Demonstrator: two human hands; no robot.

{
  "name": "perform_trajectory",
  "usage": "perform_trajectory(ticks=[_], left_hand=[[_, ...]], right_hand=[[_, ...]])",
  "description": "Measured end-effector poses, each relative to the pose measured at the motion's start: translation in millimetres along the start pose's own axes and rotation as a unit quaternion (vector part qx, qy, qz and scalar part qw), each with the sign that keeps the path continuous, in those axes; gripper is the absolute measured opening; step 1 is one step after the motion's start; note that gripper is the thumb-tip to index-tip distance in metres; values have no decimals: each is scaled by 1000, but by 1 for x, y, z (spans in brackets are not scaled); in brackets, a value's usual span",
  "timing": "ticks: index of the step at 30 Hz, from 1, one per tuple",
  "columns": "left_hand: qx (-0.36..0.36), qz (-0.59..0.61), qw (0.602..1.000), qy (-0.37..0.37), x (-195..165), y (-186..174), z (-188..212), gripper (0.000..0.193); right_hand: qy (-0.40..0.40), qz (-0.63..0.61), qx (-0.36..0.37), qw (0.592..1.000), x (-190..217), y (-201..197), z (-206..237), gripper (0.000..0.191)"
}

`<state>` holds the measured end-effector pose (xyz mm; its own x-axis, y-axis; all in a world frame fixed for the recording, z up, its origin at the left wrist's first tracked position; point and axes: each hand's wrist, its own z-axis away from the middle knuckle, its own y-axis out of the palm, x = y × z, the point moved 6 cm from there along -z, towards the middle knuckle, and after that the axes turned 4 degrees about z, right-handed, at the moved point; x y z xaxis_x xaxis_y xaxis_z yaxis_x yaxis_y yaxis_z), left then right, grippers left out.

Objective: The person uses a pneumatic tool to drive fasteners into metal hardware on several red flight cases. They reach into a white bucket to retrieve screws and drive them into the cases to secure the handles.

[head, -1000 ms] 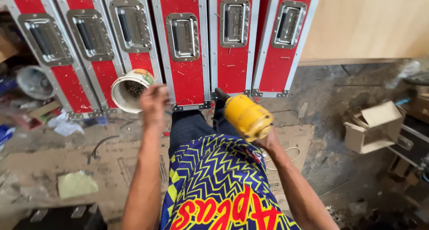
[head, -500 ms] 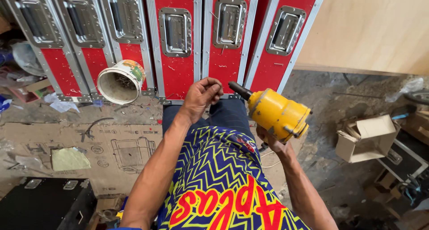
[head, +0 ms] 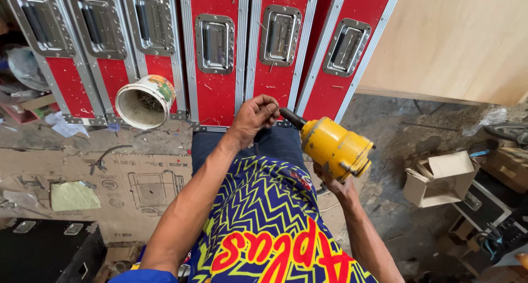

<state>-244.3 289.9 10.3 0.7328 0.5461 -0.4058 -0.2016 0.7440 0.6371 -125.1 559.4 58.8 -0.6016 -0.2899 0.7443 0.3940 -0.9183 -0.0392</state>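
Left hand [head: 254,116] pinching yellow drill [head: 334,147] tip, right hand [head: 336,185] beneath, red cases [head: 214,57] close ahead

Drill [head: 334,146]: yellow body, black nose. Cases [head: 217,52] far side: red panels, silver edging and silver handle plates. Shirt [head: 269,228]: blue with yellow zigzags, red lettering. Bucket [head: 144,100], far left: white. Box [head: 440,178], right: plain brown cardboard.

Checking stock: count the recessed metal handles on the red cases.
6, in a row along the red cases: at and. More may lie beyond the frame's left edge.
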Motion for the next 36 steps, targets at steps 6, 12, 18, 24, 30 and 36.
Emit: perform_trajectory(ticks=[6,12,18,24,30,36], left_hand=[[19,-35,999,-11,-5,4,-3,19],[61,-98,992,-47,-16,2,-11,20],[11,-157,985,-69,10,1,-60,24],[-192,-15,981,-36,65,-6,-156,22],[-218,117,964,93,67,-21,-203,31],[-267,233,925,137,73,-34,-212,24]], right_hand=[[-27,-44,-12,999,15,1,-1,44],[17,-8,-30,999,2,-7,1,43],[21,231,-86,969,-22,-27,-25,35],[-14,417,-211,884,-2,-30,-97,33],[-83,325,-240,911,10,-34,-172,30],[-54,339,-220,913,14,-26,-197,33]])
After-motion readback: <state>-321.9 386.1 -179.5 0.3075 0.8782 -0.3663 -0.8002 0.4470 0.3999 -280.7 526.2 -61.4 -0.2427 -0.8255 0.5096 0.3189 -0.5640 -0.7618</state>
